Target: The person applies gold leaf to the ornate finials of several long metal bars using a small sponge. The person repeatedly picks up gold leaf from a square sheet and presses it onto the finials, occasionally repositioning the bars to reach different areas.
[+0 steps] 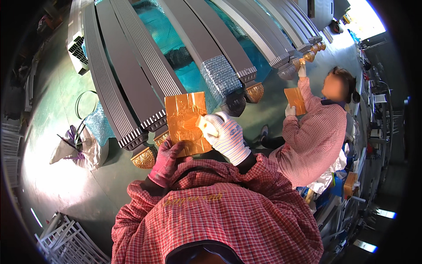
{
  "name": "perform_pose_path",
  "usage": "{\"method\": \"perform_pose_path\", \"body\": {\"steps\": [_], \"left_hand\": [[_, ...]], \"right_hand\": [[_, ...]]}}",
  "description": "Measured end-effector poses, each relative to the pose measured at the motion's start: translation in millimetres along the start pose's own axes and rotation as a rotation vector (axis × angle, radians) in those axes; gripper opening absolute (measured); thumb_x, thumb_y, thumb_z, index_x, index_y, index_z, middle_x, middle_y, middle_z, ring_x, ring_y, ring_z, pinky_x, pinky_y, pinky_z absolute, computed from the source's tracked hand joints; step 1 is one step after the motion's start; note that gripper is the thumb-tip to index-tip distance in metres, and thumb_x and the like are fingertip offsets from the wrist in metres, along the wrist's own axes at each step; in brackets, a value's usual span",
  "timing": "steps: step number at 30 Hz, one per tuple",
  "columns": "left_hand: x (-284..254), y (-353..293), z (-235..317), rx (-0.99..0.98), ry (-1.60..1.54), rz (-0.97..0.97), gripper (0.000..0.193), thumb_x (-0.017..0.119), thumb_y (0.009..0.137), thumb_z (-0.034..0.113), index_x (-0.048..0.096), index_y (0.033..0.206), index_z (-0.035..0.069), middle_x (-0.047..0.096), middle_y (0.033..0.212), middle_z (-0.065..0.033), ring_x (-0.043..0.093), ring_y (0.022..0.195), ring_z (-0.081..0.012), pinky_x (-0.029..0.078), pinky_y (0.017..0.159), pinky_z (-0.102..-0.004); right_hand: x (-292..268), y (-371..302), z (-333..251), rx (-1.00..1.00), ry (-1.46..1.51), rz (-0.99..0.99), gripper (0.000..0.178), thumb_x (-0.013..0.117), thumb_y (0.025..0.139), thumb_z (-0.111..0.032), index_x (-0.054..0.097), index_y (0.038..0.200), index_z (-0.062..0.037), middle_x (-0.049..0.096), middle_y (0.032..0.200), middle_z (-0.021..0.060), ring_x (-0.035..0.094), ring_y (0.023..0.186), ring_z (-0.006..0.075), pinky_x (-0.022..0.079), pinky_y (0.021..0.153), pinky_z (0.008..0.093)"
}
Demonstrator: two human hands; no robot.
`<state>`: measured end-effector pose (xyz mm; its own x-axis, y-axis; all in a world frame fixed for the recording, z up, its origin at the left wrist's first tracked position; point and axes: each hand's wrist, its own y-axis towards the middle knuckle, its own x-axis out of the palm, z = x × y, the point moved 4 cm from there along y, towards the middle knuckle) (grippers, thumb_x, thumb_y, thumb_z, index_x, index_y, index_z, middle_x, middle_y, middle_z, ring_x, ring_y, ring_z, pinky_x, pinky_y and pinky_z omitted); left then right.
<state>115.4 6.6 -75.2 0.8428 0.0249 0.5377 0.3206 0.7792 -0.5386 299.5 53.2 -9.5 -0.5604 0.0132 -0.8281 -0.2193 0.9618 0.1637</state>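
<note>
My left hand (166, 160), in a pink-red glove, grips the lower left edge of a flat rectangular board (179, 112) smeared with shiny gold. On the board's right side, my right hand (228, 137), in a white striped glove, is closed round a small pale pad (207, 126) with gold on it. Whether the pad is a sponge or a folded cloth I cannot make out. Just beyond my left hand, a grey fluted column (115, 75) ends in a carved gold tip (144, 157). The board hides part of the neighbouring column's end.
Several long grey columns lie side by side ahead, one wrapped in bubble wrap (221, 77). At right, a co-worker (312, 132) holds another gold-smeared board (295, 101) and reaches to a column tip. A white sack (90, 149) stands at left; white frames (68, 242) lie lower left.
</note>
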Motion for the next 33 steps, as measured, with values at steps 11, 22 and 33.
{"method": "perform_pose_path", "body": {"steps": [11, 22, 33], "left_hand": [[-54.3, -25.2, 10.3, 0.183, -0.178, 0.320, 0.029, 0.059, 0.088, 0.014, 0.051, 0.115, 0.008, 0.060, 0.101, -0.0032, 0.061, 0.082, -0.0146, 0.056, 0.059, -0.0275], [-60.1, -45.9, 5.2, 0.304, -0.260, 0.393, 0.030, 0.062, 0.086, 0.014, 0.052, 0.114, 0.009, 0.059, 0.102, -0.0028, 0.061, 0.083, -0.0148, 0.056, 0.061, -0.0260], [-51.4, -52.9, 4.7, 0.294, -0.241, 0.461, 0.030, 0.062, 0.087, 0.014, 0.052, 0.114, 0.008, 0.059, 0.102, -0.0039, 0.061, 0.082, -0.0140, 0.057, 0.059, -0.0261]], "right_hand": [[37.6, -0.5, 172.8, 0.330, -0.193, 0.008, 0.033, 0.067, 0.073, -0.023, 0.058, 0.103, -0.0143, 0.056, 0.100, 0.0139, 0.058, 0.086, 0.0362, 0.049, 0.071, 0.0443], [12.0, 24.0, 194.8, 0.312, -0.198, 0.028, 0.022, 0.065, 0.074, -0.020, 0.056, 0.093, -0.0128, 0.055, 0.092, 0.0130, 0.058, 0.085, 0.0339, 0.048, 0.071, 0.0454], [2.3, 29.9, 220.8, 0.382, -0.228, 0.070, 0.022, 0.066, 0.073, -0.019, 0.057, 0.092, -0.0129, 0.057, 0.092, 0.0110, 0.059, 0.083, 0.0320, 0.050, 0.073, 0.0427]]}}
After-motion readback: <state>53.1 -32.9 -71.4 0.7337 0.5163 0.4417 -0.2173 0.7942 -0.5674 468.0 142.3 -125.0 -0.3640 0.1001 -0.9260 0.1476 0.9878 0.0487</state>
